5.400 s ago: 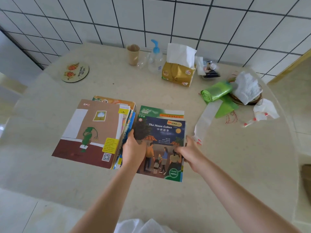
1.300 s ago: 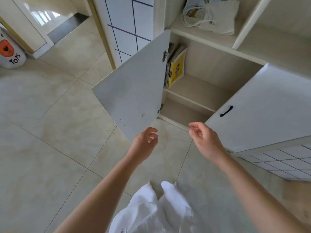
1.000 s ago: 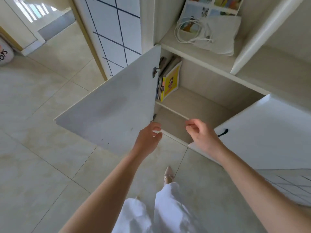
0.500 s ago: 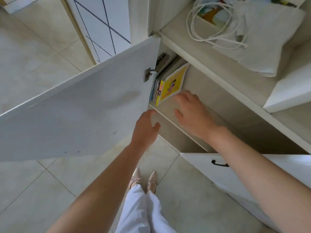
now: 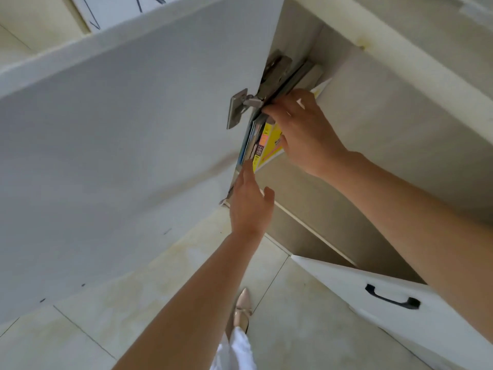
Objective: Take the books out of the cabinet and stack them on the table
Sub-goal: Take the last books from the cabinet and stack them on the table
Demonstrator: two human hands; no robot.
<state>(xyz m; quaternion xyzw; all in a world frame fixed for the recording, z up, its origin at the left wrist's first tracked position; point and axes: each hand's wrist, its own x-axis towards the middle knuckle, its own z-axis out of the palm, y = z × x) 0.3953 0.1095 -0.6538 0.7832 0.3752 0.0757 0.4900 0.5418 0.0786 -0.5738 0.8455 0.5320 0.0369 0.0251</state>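
Note:
A small row of thin books (image 5: 262, 145) leans against the left wall inside the open cabinet (image 5: 394, 124), the outermost one with a yellow cover. My right hand (image 5: 301, 132) lies over the yellow cover, its fingers curled around the front edges of the books. My left hand (image 5: 250, 204) reaches up from below with fingers straight, its fingertips touching the bottom corner of the books. The table is out of view.
The open left cabinet door (image 5: 120, 145) hangs close on my left, its metal hinge (image 5: 240, 105) beside the books. The right door (image 5: 386, 300) with a black handle stands open at lower right. Tiled floor (image 5: 80, 329) lies below.
I have left the table and come to the cabinet. In the last half second my right hand moved onto the books and closed around their edges; my left hand rose to their bottom corner.

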